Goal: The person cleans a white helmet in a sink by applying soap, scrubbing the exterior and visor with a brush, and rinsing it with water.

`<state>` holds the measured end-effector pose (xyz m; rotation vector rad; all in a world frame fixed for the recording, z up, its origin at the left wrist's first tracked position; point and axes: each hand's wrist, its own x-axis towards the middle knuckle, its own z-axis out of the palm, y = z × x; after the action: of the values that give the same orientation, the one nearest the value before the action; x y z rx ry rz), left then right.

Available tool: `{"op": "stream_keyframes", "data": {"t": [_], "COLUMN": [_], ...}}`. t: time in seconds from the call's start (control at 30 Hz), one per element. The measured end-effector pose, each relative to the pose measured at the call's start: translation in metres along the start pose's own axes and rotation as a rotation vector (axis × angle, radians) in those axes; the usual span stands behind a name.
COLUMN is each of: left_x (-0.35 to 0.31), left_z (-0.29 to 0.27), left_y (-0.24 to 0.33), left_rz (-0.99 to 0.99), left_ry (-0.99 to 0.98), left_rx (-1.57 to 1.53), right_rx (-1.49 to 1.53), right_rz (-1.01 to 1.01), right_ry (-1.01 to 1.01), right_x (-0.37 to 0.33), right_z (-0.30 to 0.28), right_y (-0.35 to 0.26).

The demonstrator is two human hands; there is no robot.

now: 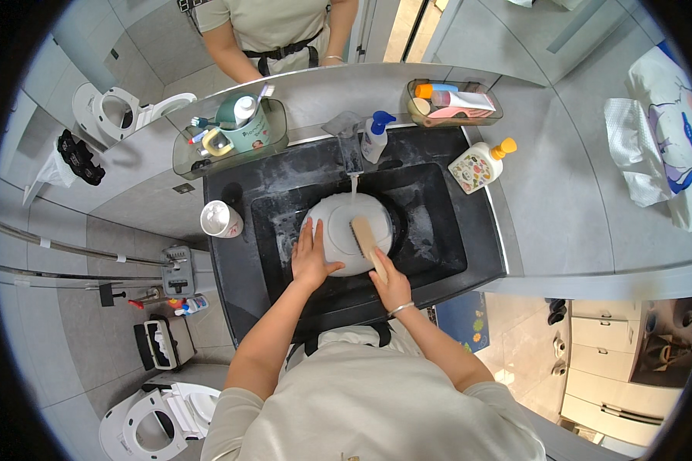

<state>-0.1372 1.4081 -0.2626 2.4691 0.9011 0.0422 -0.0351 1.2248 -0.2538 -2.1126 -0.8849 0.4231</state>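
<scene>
A round white object, like an upturned basin or lid [335, 235], lies in the black sink [443, 252] under the tap [351, 152], which runs a stream of water onto its far part. Spread flat on its left side is my left hand [311, 258], fingers apart. My right hand [393, 286] is closed around the handle of a wooden scrubbing brush [364, 237]. The brush head rests over the right middle of the white surface, dark bristles showing along its left edge. Its underside is hidden.
White cup [221, 220] on the sink's left rim. Pump bottle [375, 137] beside the tap; yellow-capped bottle [475, 167] at right. Behind are two clear trays, one with a green mug [246, 132], the other with tubes [461, 101]. A toilet [158, 422] stands lower left.
</scene>
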Motion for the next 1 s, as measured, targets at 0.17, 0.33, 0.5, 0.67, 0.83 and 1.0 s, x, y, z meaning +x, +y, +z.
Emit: {"op": "stream_keyframes", "data": {"t": [0.17, 0.33, 0.5, 0.67, 0.83, 1.0], "left_x": [-0.001, 0.0, 0.002, 0.0, -0.001, 0.001], "left_z": [0.0, 0.001, 0.0, 0.003, 0.002, 0.0], "left_y": [0.0, -0.002, 0.0, -0.002, -0.004, -0.001], "left_rz": [0.011, -0.006, -0.021, -0.031, -0.01, -0.008], "left_ry": [0.018, 0.002, -0.022, -0.019, -0.004, -0.004], "left_rx": [0.001, 0.001, -0.01, -0.002, -0.004, -0.009], "right_rx": [-0.048, -0.089, -0.107, -0.21, -0.136, -0.2], "right_rz": [0.021, 0.115, 0.142, -0.004, -0.034, 0.188], "right_ry": [-0.054, -0.211, -0.311, -0.498, -0.571, -0.399], "right_x": [0.058, 0.111, 0.146, 0.128, 0.123, 0.161], "right_z": [-0.007, -0.019, -0.027, -0.026, -0.026, -0.049], "right_y": [0.003, -0.01, -0.006, -0.042, -0.036, -0.011]}}
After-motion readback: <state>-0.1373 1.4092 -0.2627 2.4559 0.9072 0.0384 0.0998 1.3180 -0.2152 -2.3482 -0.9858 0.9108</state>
